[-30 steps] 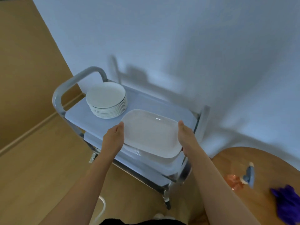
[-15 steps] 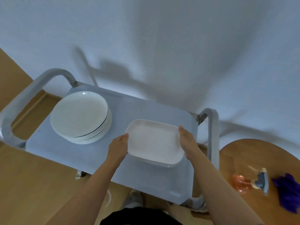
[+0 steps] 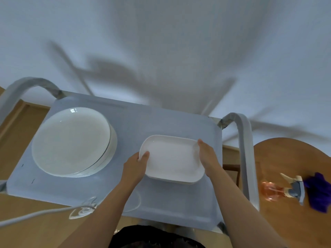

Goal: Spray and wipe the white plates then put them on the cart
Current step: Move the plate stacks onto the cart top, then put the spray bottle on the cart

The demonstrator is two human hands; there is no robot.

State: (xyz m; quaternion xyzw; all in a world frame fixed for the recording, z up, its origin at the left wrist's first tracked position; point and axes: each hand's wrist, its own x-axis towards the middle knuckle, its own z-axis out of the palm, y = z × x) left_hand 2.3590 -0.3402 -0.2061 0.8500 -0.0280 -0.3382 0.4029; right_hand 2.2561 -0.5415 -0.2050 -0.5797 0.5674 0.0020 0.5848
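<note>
My left hand (image 3: 134, 164) and right hand (image 3: 207, 155) grip the rectangular plate (image 3: 172, 158), thumbs over its ends. It sits on the cart (image 3: 161, 120), right of the round plate stack (image 3: 71, 140).

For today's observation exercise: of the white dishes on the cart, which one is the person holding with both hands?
The rectangular white plate, held at its short ends by the left hand and right hand. The stack of round plates sits untouched farther left.

Left hand (image 3: 134, 166) and right hand (image 3: 207, 156) grip opposite ends of a white rectangular ceramic plate (image 3: 172, 159) over the grey metal cart top (image 3: 161, 122). A stack of round white plates (image 3: 72, 141) sits left of the fingers (image 3: 144, 155); a pink spray bottle (image 3: 281, 188) and purple cloth (image 3: 318, 192) lie on the wooden bench (image 3: 295, 154) to their right.
</note>
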